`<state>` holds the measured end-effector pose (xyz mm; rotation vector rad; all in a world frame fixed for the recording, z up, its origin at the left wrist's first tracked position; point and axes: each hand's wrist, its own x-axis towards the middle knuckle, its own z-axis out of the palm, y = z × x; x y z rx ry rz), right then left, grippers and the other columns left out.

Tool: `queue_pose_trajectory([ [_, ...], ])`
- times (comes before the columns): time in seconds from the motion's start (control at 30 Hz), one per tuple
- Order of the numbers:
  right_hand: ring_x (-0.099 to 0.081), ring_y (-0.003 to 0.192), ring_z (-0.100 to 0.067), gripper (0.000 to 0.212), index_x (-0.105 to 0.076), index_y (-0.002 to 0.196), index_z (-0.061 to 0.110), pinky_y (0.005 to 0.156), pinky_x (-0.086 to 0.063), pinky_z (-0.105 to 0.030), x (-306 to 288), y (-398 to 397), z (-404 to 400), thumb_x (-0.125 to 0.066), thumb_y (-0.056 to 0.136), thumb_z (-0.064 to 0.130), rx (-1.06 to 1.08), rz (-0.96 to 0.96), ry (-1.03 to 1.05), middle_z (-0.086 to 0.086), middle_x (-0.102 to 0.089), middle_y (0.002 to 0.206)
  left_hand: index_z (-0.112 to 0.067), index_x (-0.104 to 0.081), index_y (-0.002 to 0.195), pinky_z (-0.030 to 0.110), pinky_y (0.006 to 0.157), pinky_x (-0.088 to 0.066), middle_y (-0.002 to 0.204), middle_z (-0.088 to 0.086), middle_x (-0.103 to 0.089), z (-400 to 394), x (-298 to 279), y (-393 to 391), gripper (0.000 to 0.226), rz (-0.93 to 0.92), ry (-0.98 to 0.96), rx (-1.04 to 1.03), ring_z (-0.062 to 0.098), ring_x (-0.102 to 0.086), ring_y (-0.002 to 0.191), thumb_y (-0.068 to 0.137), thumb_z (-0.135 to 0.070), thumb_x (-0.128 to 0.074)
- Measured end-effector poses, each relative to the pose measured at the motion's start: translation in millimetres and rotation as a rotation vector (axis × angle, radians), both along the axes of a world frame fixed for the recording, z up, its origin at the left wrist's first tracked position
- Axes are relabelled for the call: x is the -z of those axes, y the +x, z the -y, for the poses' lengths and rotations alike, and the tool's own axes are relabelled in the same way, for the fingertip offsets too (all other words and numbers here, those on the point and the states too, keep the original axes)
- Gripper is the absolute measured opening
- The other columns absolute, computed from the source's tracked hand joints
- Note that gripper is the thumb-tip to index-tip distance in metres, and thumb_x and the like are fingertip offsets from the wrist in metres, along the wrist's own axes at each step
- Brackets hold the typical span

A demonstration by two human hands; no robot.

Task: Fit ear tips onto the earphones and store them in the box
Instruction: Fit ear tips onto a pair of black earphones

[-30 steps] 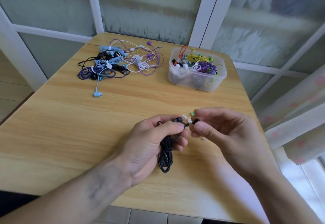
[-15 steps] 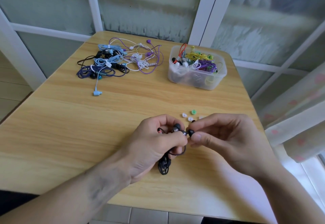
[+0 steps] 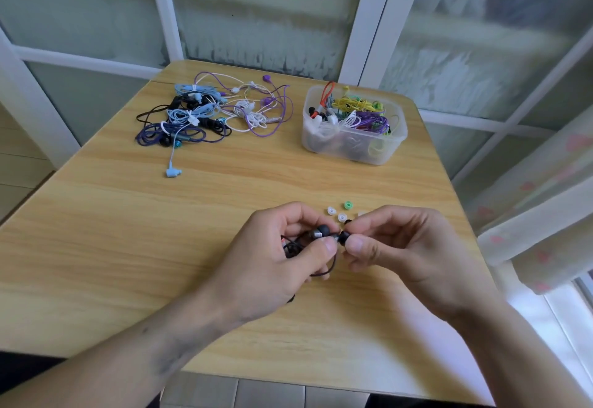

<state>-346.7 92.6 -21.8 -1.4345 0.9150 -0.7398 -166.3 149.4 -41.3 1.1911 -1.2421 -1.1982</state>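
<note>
My left hand (image 3: pixel 272 263) grips a pair of black earphones (image 3: pixel 319 233) with its coiled cord, one earbud held out between thumb and forefinger. My right hand (image 3: pixel 407 250) pinches a black ear tip (image 3: pixel 344 237) against that earbud's end. Two white ear tips (image 3: pixel 342 217) and a green ear tip (image 3: pixel 348 205) lie on the table just beyond my fingers. A clear plastic box (image 3: pixel 382 151) with several coloured earphones inside stands at the far right.
A tangled pile of blue, black, white and purple earphones (image 3: pixel 211 112) lies at the far left of the wooden table (image 3: pixel 128 247). Windows and white frames stand behind the table; a curtain (image 3: pixel 539 202) hangs at the right.
Both hands have come closer to me and together; the right thumb and finger now press the black tip onto the earbud. The loose tips on the table are uncovered.
</note>
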Motion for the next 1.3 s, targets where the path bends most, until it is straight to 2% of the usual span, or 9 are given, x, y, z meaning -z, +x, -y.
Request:
queue_pose_trajectory([
  [0.13, -0.071, 0.067, -0.029, 0.021, -0.076, 0.079, 0.005, 0.068, -0.059, -0.031, -1.4, -0.4, -1.0, -0.080, 0.063, 0.018, 0.001, 0.006, -0.005, -0.019, -0.073, 0.076, -0.004, -0.062, 0.095, 0.030, 0.059, -0.055, 0.070, 0.014, -0.066, 0.0, -0.3, -0.4, 0.009, 0.026, -0.053, 0.013, 0.025, -0.066, 0.061, 0.089, 0.002, -0.061],
  [0.2, -0.072, 0.071, -0.031, 0.021, -0.076, 0.082, 0.004, 0.072, -0.061, -0.034, -2.7, -1.8, -1.9, -0.079, 0.065, 0.015, -0.004, 0.016, 0.029, -0.022, -0.074, 0.079, -0.005, -0.062, 0.094, 0.029, 0.059, -0.055, 0.068, 0.010, -0.066, 0.4, -0.1, 0.9, 0.009, 0.054, -0.075, -0.003, 0.024, -0.065, 0.061, 0.088, 0.003, -0.062],
  [0.37, -0.071, 0.070, -0.026, 0.014, -0.077, 0.080, 0.007, 0.065, -0.059, -0.028, 1.1, 1.3, -2.0, -0.076, 0.068, 0.015, 0.012, 0.037, 0.119, -0.022, -0.072, 0.076, -0.013, -0.066, 0.091, 0.032, 0.062, -0.053, 0.069, 0.005, -0.068, 1.2, 0.9, 1.7, 0.014, 0.131, -0.105, -0.035, 0.021, -0.064, 0.063, 0.086, 0.000, -0.065],
  [0.57, -0.072, 0.072, -0.025, 0.035, -0.078, 0.085, 0.009, 0.068, -0.058, -0.029, 6.3, 2.8, -1.5, -0.088, 0.059, 0.029, -0.046, 0.121, 0.205, -0.021, -0.072, 0.080, -0.011, -0.069, 0.095, 0.030, 0.063, -0.053, 0.076, 0.014, -0.070, 1.2, 0.7, 1.2, 0.012, 0.082, -0.082, -0.059, 0.018, -0.064, 0.064, 0.087, -0.003, -0.066],
  [0.7, -0.071, 0.070, -0.024, 0.018, -0.078, 0.079, 0.011, 0.066, -0.058, -0.030, 5.7, 3.0, -2.1, -0.079, 0.065, 0.022, -0.042, 0.084, 0.113, -0.019, -0.072, 0.076, -0.005, -0.067, 0.097, 0.035, 0.060, -0.052, 0.072, 0.019, -0.069, 1.3, -0.1, 0.8, 0.012, 0.027, -0.060, -0.030, 0.019, -0.062, 0.062, 0.088, 0.002, -0.064],
  [0.87, -0.068, 0.062, -0.024, 0.014, -0.078, 0.081, 0.015, 0.064, -0.055, -0.028, -1.0, 0.8, -2.0, -0.078, 0.069, 0.023, -0.058, -0.095, -0.204, -0.012, -0.074, 0.076, 0.001, -0.065, 0.097, 0.025, 0.058, -0.053, 0.070, 0.012, -0.068, 1.1, -1.2, -0.3, 0.011, -0.104, 0.055, 0.054, 0.019, -0.065, 0.060, 0.088, 0.005, -0.061],
  [1.0, -0.069, 0.058, -0.025, 0.011, -0.078, 0.079, 0.016, 0.061, -0.055, -0.024, -2.1, -2.0, -0.8, -0.078, 0.068, 0.018, -0.049, -0.071, -0.251, -0.009, -0.075, 0.073, 0.002, -0.065, 0.093, 0.024, 0.055, -0.053, 0.066, 0.011, -0.066, 1.9, -5.6, -0.1, 0.008, -0.098, 0.061, 0.055, 0.017, -0.063, 0.055, 0.086, 0.005, -0.064],
  [1.2, -0.071, 0.064, -0.025, 0.012, -0.077, 0.075, 0.009, 0.061, -0.056, -0.026, 2.3, 1.6, 1.6, -0.079, 0.066, 0.017, -0.059, 0.007, -0.090, -0.015, -0.073, 0.073, -0.002, -0.066, 0.091, 0.026, 0.056, -0.055, 0.064, 0.008, -0.067, 0.9, -4.1, 0.0, 0.009, 0.002, -0.011, 0.009, 0.016, -0.066, 0.056, 0.084, 0.003, -0.066],
  [1.3, -0.070, 0.067, -0.028, 0.029, -0.076, 0.080, 0.010, 0.064, -0.057, -0.028, 11.0, 2.9, 4.1, -0.090, 0.061, 0.027, -0.097, 0.102, 0.136, -0.018, -0.071, 0.076, -0.003, -0.067, 0.093, 0.027, 0.058, -0.056, 0.067, 0.009, -0.069, -0.6, -3.1, -1.2, 0.010, 0.054, -0.080, -0.018, 0.016, -0.067, 0.059, 0.084, 0.003, -0.067],
])
